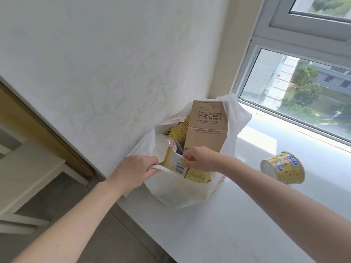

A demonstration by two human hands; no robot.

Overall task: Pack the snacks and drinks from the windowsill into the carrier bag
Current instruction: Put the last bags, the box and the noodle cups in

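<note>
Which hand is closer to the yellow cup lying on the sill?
Right. The right hand pinches a yellow packet at the bag mouth, apart from the cup. The left hand grips the bag's handle farther away, across the bag's mouth.

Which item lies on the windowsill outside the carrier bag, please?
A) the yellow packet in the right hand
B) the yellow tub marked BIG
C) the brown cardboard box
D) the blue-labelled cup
B: the yellow tub lies on its side on the windowsill, to the right of the carrier bag and apart from it.
</note>
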